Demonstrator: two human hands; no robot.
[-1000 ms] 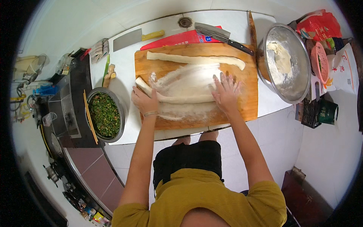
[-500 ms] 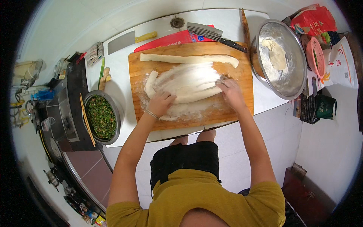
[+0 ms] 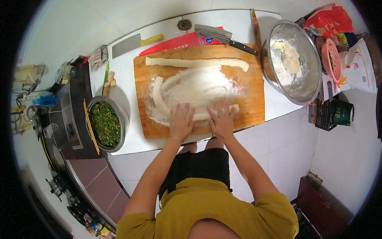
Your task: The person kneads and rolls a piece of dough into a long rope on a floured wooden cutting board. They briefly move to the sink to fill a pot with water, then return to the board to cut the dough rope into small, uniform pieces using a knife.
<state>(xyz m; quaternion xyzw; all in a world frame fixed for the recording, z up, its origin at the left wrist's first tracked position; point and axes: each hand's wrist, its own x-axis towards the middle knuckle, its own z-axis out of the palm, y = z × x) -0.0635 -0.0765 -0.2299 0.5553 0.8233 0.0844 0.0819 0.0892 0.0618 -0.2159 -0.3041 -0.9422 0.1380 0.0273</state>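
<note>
Dough rope (image 3: 201, 116), bent leftward of left hand (image 3: 182, 120), seemingly part-rolled: beneath left hand and right hand (image 3: 221, 120), both flat, grasping nothing. Second rope (image 3: 195, 63), beyond both: seemingly rolled. Lump (image 3: 291, 60), in basin (image 3: 307, 84) rightward: not yet rolled.

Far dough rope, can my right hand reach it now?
Probably yes: only floured board lies between your right hand and the far dough rope, though that hand is on the nearer rope.
</note>
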